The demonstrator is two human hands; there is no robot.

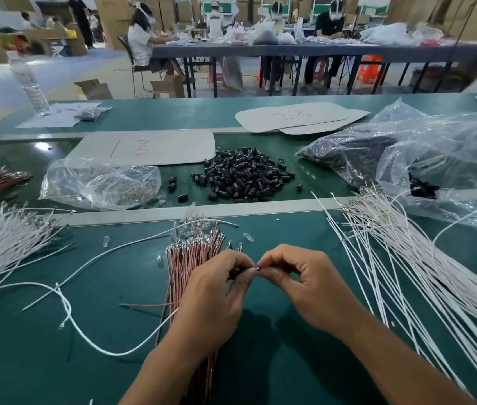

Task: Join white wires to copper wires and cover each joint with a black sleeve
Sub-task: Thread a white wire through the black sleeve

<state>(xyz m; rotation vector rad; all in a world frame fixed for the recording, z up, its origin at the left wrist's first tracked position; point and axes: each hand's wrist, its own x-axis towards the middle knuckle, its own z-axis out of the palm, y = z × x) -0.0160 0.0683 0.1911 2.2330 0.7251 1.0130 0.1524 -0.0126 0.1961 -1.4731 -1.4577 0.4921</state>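
While the left hand (216, 293) pinches a dark piece (235, 271), seemingly a sleeve, and the right hand (304, 285) pinches a metal tip (257, 268) against it, a joint is probably being mated above the table's (27, 361) near middle. Copper wires (193, 258) lie under the left hand, white wires (406, 258) fan toward the right edge, and black sleeves (243, 173) are heaped farther back, all within reach.
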